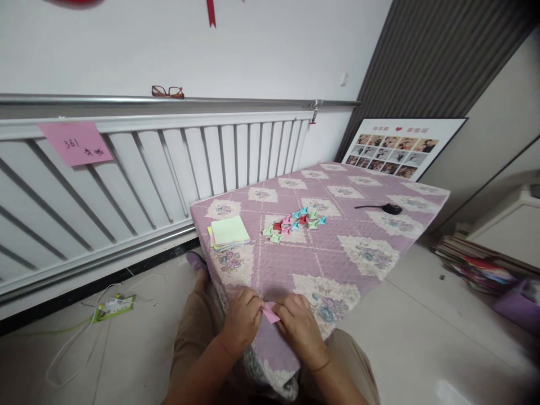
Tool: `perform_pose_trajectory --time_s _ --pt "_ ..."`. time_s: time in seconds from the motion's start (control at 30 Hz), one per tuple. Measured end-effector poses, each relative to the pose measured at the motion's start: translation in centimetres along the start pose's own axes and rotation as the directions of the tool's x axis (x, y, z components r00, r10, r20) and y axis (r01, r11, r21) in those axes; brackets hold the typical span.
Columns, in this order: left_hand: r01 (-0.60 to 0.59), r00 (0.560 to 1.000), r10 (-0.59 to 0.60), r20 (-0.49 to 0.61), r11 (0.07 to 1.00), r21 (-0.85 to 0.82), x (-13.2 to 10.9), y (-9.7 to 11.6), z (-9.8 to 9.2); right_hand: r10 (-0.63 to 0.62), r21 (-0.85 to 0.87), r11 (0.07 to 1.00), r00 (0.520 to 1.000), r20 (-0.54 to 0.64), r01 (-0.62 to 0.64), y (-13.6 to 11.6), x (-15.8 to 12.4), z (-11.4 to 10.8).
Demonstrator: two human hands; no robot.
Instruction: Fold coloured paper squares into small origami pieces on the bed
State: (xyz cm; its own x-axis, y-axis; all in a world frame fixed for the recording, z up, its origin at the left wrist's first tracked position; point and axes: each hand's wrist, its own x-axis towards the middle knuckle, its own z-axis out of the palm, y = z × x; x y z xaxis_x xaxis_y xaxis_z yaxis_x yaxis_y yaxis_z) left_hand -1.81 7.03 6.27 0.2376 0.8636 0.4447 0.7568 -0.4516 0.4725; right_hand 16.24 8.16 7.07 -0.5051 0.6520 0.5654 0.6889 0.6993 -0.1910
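At the table's near corner: a small pink paper piece [271,313], held between two bare hands; whether it touches the cloth below cannot be told.
Left hand [243,318]: fingertips pinched on the paper's left end.
Right hand [297,323]: fingers curled, grasping the paper's right side and hiding part of its folds.
Pink paper's risks: uneven pulling could tear it or skew a crease; a loosened grip could let it slip over the nearby table edge.
Lilac cloth with cream floral diamonds [278,270]: spread under everything on the table, hanging at the near corner; its soft, textured surface might blunt a crease, and a knee catching it could drag what lies on top.
Folded cluster: small folded paper pieces in green, pink, red and blue [295,225], beyond the hands, packed close; a reaching forearm could scatter them.
Square stack: loose paper sheets, pale green uppermost [230,230], near the left edge, corners misaligned; a bump could send sheets to the floor.
Black utensil: a dark, long-handled spoon or ladle [392,208], well apart on the right.
Behind the table: a white ribbed radiator [162,169], with brown-framed glasses [167,94] perched on the metal pipe above; a jolt could drop them.
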Motion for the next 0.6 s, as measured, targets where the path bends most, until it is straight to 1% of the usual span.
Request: perform_pose_trajectory --time_s 0.1,0.2,0.3,0.37,0.47,0.53,0.6 --pt "-0.081 0.995 0.073 0.07 0.989 0.124 -1.0 0.0 0.6 -0.026 -0.036 0.999 1.0 -0.005 0.026 -0.1 -1.0 0.4" --pt "-0.108 0.986 0.081 0.145 0.976 0.187 -2.2 0.1 1.0 -0.015 -0.027 0.999 0.999 0.048 0.016 -0.5 -1.9 0.4" --pt "-0.094 0.98 0.061 0.188 0.98 0.175 -2.7 0.2 0.9 0.022 -0.004 1.0 0.993 0.117 -0.021 -1.0 -2.5 0.2" --pt "-0.108 0.975 0.072 0.212 0.981 0.163 -2.7 0.2 0.8 0.056 0.025 0.998 0.986 0.155 -0.06 -1.0 -2.7 0.1" --pt "-0.134 0.966 0.089 0.242 0.975 0.175 -2.6 0.1 0.7 0.105 0.11 0.986 0.975 0.194 -0.128 -0.9 -3.1 -0.1" --pt "-0.123 0.964 0.076 0.254 0.977 0.176 -2.6 0.0 0.7 0.142 0.169 0.969 0.966 0.216 -0.181 -0.7 -3.4 -0.2" --pt "-0.094 0.966 0.056 0.254 0.985 0.142 -2.7 -0.1 0.6 0.185 0.203 0.951 0.956 0.227 -0.232 -0.6 -3.8 -0.4"
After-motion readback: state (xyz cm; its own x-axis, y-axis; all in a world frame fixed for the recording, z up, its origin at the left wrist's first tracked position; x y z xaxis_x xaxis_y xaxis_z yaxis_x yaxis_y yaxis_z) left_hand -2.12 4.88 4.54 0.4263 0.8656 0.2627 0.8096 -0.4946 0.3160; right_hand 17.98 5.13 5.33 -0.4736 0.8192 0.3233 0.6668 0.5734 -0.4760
